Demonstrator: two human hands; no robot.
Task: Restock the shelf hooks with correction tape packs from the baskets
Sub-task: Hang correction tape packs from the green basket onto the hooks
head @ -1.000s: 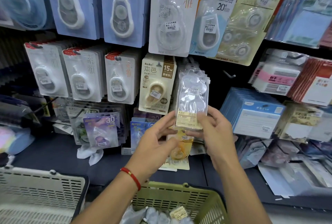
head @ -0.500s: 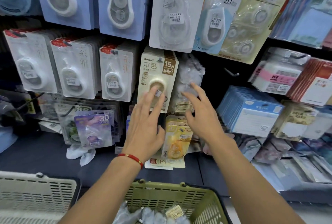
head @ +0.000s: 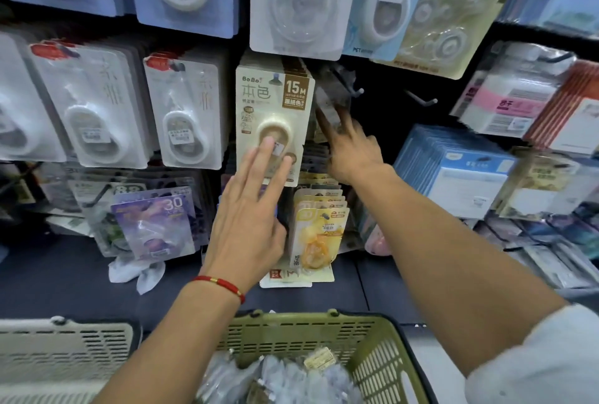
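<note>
In the head view, the left hand (head: pixel 249 225) reaches up with straight fingers; its fingertips (head: pixel 267 144) press on the beige 15M correction tape pack (head: pixel 274 118) hanging mid-wall. The right hand (head: pixel 351 150) is just to the right of that pack, motion-blurred, its fingers stretched toward the clear packs (head: pixel 334 95) on the next hook; whether it grips them I cannot tell. The two hands are apart, with the beige pack's right edge between them. One bare hook (head: pixel 421 100) juts out to the right of the clear packs. Below the hands hangs a row of yellow packs (head: pixel 319 228), and to the left a purple pack (head: pixel 155 222). Two baskets sit at the bottom edge: a green basket (head: pixel 382 358) holding clear-wrapped packs (head: pixel 291 377), and a white basket (head: pixel 64 358) in the left corner.
</note>
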